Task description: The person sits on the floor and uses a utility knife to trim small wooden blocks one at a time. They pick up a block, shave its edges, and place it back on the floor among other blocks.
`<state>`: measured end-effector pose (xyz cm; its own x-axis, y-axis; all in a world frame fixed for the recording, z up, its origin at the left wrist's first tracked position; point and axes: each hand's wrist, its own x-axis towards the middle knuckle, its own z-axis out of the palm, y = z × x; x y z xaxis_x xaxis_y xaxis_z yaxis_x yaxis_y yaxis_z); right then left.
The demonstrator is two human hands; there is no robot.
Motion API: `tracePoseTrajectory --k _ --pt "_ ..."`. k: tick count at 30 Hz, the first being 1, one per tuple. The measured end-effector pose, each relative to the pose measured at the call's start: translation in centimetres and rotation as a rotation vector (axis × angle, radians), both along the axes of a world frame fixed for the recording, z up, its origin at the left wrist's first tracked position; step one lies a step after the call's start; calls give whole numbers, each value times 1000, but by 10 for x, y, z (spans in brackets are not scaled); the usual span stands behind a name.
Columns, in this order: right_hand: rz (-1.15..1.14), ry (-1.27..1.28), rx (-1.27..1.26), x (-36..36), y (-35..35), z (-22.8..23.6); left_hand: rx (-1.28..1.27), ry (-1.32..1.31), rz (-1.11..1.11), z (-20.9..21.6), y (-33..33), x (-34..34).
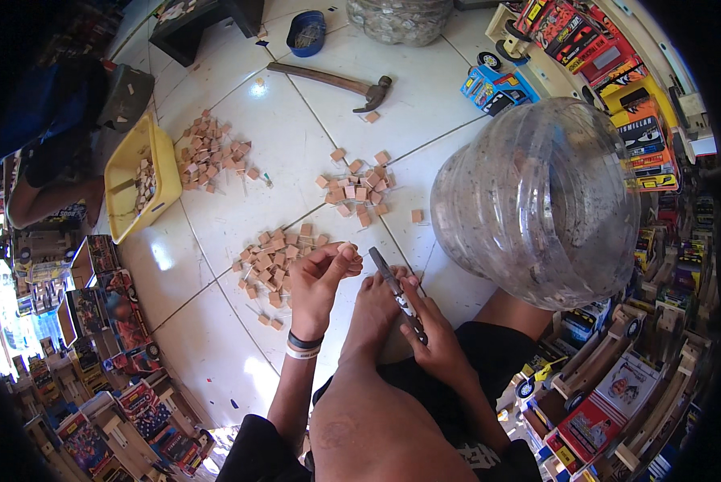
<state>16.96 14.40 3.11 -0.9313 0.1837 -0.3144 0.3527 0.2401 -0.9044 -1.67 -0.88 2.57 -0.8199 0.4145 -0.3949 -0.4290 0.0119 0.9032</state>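
My left hand [322, 283], a band and a bracelet at its wrist, has thumb and fingertips pinched together beside my foot; what they hold is too small to make out. In my right hand [442, 347] is a long, narrow dark grey tool [398, 295] with pale marks, tilted up to the left; its exact kind does not show. Just left of my left hand lies a pile of small wooden blocks [270, 261], some with thin metal pins sticking out. A second pile [359, 186] lies ahead of both hands, and a third [209, 153] farther left.
A claw hammer [332, 84] lies on the white tiles beyond the blocks. Left stands a yellow basin [170, 181] holding blocks; a blue bowl [307, 42] sits far ahead. A large transparent plastic bottle [497, 201] rises at right. Toy trucks [610, 410] crowd both sides.
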Motion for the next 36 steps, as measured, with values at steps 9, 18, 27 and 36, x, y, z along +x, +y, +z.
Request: tracePoseTrajectory --k 9,18,27,36 --pt "1 -37 8 -1 -2 6 61 -54 14 3 9 3" --pt "9 -145 -681 14 6 10 296 -414 -107 -6 6 7" --pt "-42 -193 -1107 19 0 7 217 -430 -99 -3 5 7" --pt "-36 -303 -926 16 16 14 260 -311 -35 -28 1 12"
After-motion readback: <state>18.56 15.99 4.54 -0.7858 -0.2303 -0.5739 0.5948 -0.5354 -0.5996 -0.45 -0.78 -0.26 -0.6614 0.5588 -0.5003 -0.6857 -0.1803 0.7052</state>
